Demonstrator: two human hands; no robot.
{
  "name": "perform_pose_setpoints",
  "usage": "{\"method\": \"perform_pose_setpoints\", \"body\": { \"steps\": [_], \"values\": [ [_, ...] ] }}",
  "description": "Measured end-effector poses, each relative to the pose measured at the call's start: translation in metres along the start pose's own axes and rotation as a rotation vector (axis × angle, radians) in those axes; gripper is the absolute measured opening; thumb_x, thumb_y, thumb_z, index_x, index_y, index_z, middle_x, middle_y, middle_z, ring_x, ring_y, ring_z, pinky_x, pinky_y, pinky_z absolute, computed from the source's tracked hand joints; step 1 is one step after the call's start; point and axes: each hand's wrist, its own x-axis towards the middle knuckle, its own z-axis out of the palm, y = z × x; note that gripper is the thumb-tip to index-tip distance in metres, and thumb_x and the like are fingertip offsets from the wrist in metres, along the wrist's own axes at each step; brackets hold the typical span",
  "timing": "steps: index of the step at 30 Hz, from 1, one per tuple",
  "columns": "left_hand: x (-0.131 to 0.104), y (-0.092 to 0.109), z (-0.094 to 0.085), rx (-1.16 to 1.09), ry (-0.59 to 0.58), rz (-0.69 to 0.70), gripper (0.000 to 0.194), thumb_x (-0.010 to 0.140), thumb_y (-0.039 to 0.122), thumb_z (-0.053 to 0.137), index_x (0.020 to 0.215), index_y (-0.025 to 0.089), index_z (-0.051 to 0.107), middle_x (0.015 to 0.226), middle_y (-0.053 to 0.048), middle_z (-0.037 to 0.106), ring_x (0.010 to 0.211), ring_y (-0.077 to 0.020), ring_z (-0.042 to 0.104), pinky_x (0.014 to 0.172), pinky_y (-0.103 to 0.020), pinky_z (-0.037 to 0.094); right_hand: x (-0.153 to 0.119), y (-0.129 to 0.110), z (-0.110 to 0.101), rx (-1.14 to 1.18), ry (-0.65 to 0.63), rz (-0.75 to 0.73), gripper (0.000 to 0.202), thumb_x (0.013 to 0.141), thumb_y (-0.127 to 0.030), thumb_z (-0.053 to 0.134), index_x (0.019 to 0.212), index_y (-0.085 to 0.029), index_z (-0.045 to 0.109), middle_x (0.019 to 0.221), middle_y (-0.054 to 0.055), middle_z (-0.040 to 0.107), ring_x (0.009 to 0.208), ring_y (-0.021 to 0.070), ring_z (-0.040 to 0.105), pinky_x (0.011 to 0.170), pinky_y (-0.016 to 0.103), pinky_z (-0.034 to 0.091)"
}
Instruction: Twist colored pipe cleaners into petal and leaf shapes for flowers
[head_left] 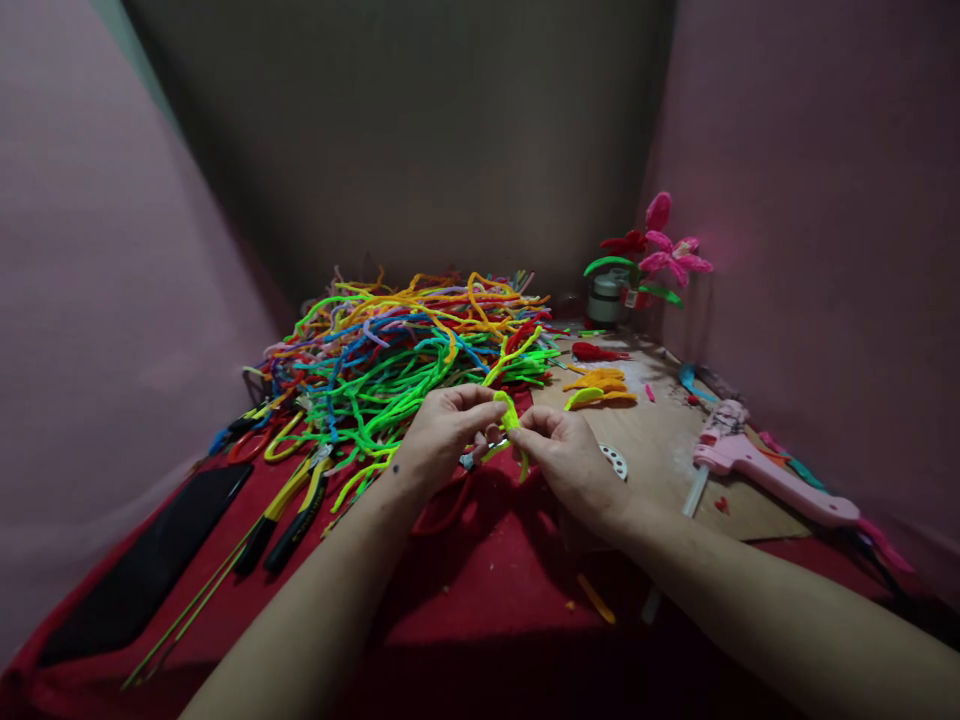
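Observation:
Between my two hands is a yellow-green pipe cleaner [508,412], bent into a narrow folded shape with a loose end hanging below. My left hand [454,428] pinches its left side between thumb and forefinger. From the right, my right hand [566,455] is closed on its lower part with thumb and fingertips. Just beyond the hands lies a big heap of colourful pipe cleaners [405,350], green ones nearest. On the board to the right rest a yellow-green petal shape [584,398] and several orange shaped pieces [600,381].
Yellow-and-black pliers [296,505] and a black phone-like slab [150,565] lie left on the red cloth [465,610]. A pink glue gun [780,475] rests right on the brown board [667,430]. Pink pipe-cleaner flowers [677,255] stand at the back right.

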Motion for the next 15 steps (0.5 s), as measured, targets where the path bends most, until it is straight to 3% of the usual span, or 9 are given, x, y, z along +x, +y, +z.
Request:
{"method": "perform_pose_setpoints", "body": {
  "steps": [4, 10, 15],
  "values": [
    [0.0, 0.001, -0.003, -0.046, -0.016, -0.023, 0.012, 0.066, 0.02, 0.064, 0.074, 0.012, 0.059, 0.054, 0.0, 0.058, 0.046, -0.0076, 0.049, 0.045, -0.018, 0.038, 0.0, 0.0, 0.0, 0.0, 0.014, 0.004, 0.015, 0.071, -0.023, 0.052, 0.058, -0.016, 0.049, 0.054, -0.002, 0.047, 0.052, 0.01, 0.041, 0.052, 0.024, 0.031],
    [0.0, 0.003, 0.002, 0.06, 0.027, -0.026, 0.004, 0.064, 0.012, 0.055, 0.067, 0.013, 0.056, 0.05, 0.002, 0.055, 0.04, -0.0069, 0.045, 0.039, -0.018, 0.035, 0.002, 0.002, 0.0, -0.083, 0.025, -0.045, 0.017, 0.072, -0.024, 0.052, 0.057, -0.016, 0.047, 0.054, -0.003, 0.044, 0.053, 0.0095, 0.039, 0.052, 0.023, 0.031],
    [-0.002, 0.003, 0.009, 0.168, 0.05, -0.067, 0.012, 0.058, 0.007, 0.043, 0.063, 0.018, 0.046, 0.041, 0.004, 0.052, 0.03, -0.0092, 0.039, 0.032, -0.02, 0.03, 0.0, 0.009, 0.003, -0.218, 0.031, -0.099, 0.016, 0.074, -0.022, 0.049, 0.058, -0.017, 0.049, 0.054, -0.002, 0.047, 0.053, 0.0103, 0.041, 0.052, 0.023, 0.03]
  ]
}}
